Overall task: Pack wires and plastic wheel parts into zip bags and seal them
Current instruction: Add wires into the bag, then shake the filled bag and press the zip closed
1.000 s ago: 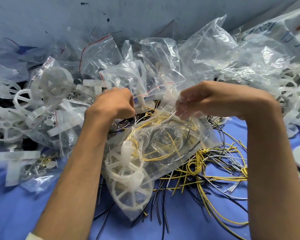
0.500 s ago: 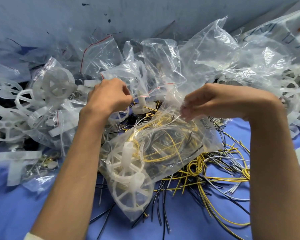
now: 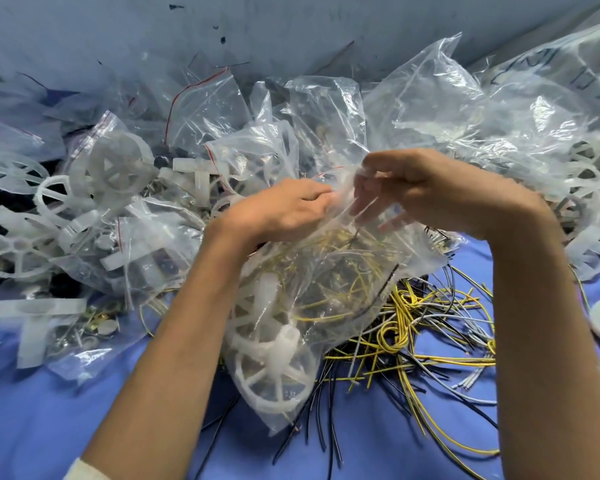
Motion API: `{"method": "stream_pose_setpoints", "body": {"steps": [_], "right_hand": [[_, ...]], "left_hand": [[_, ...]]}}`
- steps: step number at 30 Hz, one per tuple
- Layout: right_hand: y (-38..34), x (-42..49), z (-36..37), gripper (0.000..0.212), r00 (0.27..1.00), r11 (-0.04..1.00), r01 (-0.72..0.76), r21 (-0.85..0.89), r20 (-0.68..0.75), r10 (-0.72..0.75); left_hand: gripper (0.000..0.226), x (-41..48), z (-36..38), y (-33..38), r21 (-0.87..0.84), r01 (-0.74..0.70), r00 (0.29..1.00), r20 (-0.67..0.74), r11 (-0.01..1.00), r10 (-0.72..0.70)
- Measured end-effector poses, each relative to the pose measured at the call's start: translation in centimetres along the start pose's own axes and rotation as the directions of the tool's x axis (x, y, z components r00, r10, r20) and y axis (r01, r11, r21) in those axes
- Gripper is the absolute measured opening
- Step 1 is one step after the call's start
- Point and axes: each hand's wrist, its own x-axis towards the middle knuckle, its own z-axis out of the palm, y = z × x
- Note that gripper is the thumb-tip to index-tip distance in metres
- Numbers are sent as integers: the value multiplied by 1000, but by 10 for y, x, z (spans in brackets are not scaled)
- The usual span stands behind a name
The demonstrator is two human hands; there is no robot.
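The bag lies tilted over loose wires on the table, its bottom toward the person and heavy with two wheels. That weight could drag the plastic down and out of the fingers if it is lifted by the mouth alone. Yellow wires coil high inside, close under the opening; one end caught in the zip track would likely stop the seal from closing, or leave a gap. A wheel hub could also stretch or pierce the thin film if squeezed.

At the mouth, the left grip pinches the top edge, and the right grip is grasping the same edge just beside it, its fingers seen through the plastic. A skipped stretch between them would leave the bag part open. Behind, the pile of filled bags crowds close and could snag.

Against half a second ago, the left grip has travelled along the mouth to nearly meet the right, whose fingers have spread looser; the bag itself lies much as it did.
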Motion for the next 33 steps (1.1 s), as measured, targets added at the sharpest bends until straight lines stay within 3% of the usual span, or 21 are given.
{"method": "stream_pose_setpoints", "body": {"steps": [3, 7, 9, 12, 15, 18, 19, 22, 25, 28, 33], "right_hand": [[2, 0, -2, 24, 999, 997, -35, 62, 0, 36], [0, -2, -2, 14, 1000, 998, -9, -56, 17, 10], [-3, -3, -3, 15, 1000, 996, -10, -87, 10, 11], [-8, -8, -4, 19, 1000, 991, -16, -135, 2, 16], [-11, -10, -5, 26, 999, 988, -5, -156, -39, -1], [-12, -6, -4, 41, 986, 986, 1, -165, -164, -28], [-13, -4, -3, 45, 975, 989, 5, -150, -217, -38], [-15, -1, -2, 64, 946, 995, 73, -72, -310, -92], [-11, -1, -4, 75, 940, 993, 121, 2, -323, -114], [-10, -3, -5, 67, 945, 979, 164, 117, -303, -122], [-17, -1, 1, 20, 946, 951, 236, 202, -271, -177]], "left_hand": [[22, -8, -21, -30, 42, 164, 986, -38, 986, -163], [38, -29, -42, -64, 271, 371, 905, 108, 888, -411], [38, -30, -40, -70, 278, 398, 887, 126, 874, -444], [19, -25, -32, -71, 241, 374, 901, 133, 896, -412], [18, -25, -33, -67, 212, 286, 944, 105, 934, -313], [32, -29, -41, -56, 53, 105, 987, -130, 993, -97], [37, -29, -43, -49, -9, 0, 963, -269, 1000, -2], [36, -28, -44, -22, -159, -314, 772, -617, 936, 154], [27, -26, -39, -1, -389, -500, 661, -749, 773, 50], [21, -21, -31, 15, -572, -562, 673, -736, 598, -72], [13, -14, -22, 33, -729, -577, 712, -670, 368, -212]]}}
